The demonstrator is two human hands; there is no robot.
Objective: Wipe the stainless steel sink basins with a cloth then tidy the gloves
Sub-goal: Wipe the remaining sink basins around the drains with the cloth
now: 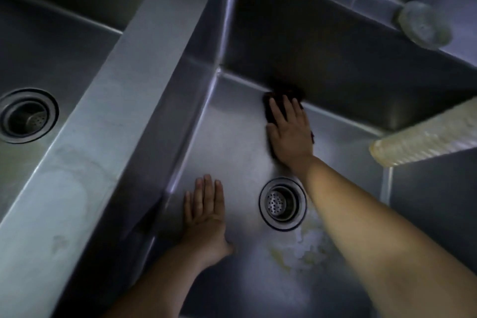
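Note:
I look down into the right stainless steel basin (232,152). My right hand (290,134) presses flat, fingers straight, on a dark cloth (271,107) at the far edge of the basin floor, where it meets the back wall. My left hand (205,210) lies flat on the basin floor near the left wall, fingers straight, holding nothing. The drain strainer (282,203) sits between my two forearms. Pale soapy residue (302,242) lies on the floor just in front of the drain. No gloves are in view.
A wide steel divider (108,100) separates this basin from the left basin (51,59), which has its own drain (27,115). A ribbed clear hose (426,137) juts in from the right. A round translucent object (424,24) sits on the back rim.

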